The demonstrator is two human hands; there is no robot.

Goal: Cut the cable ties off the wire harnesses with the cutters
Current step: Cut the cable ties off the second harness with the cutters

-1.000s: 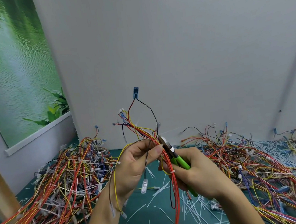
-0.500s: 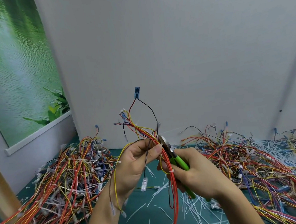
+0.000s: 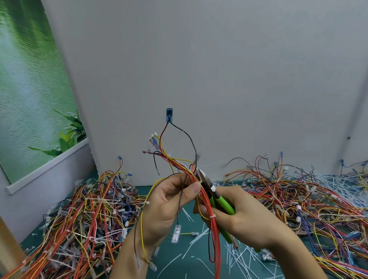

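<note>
My left hand [image 3: 167, 207] pinches a wire harness [image 3: 176, 160] of red, yellow and black wires, held upright above the green mat. A blue connector tops the harness and red wires hang down between my hands. My right hand [image 3: 243, 219] grips the green-handled cutters [image 3: 219, 201]. Their metal jaws point up and left against the bundle, right beside my left thumb and fingertips. A white cable tie [image 3: 212, 216] wraps the red wires just below the jaws, near my right fingers.
A large heap of tied harnesses [image 3: 74, 230] lies on the left of the green mat [image 3: 188, 273]. Another heap of wires [image 3: 321, 204] spreads on the right. Several cut white ties [image 3: 243, 260] litter the mat below my hands. A grey wall stands behind.
The hands and the harness stay almost in place. The cutters' green handles sit a little deeper in my right hand than a second ago.
</note>
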